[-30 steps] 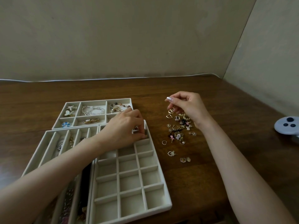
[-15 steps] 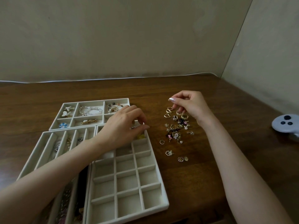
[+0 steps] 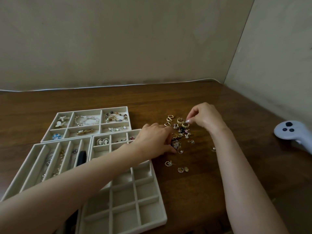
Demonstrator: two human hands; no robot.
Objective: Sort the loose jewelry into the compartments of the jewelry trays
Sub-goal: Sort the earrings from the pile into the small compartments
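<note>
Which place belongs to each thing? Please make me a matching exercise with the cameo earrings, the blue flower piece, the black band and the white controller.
Things:
1. cameo earrings
2. blue flower piece
3. black band
4. white controller

Places:
A. on the bare table, far right
B. in the long-slot tray
C. grid tray, back-left compartment
D. back tray, front-left compartment

Pairs: 1-C, 2-D, 3-B, 4-A.

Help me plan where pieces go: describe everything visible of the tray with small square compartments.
The tray is pale beige, felt-like, divided into a grid three columns wide. It lies on the table, right of the long-slot tray. Its back row holds cameo earrings and small pieces; nearer visible compartments are empty. The left forearm crosses it.
</note>
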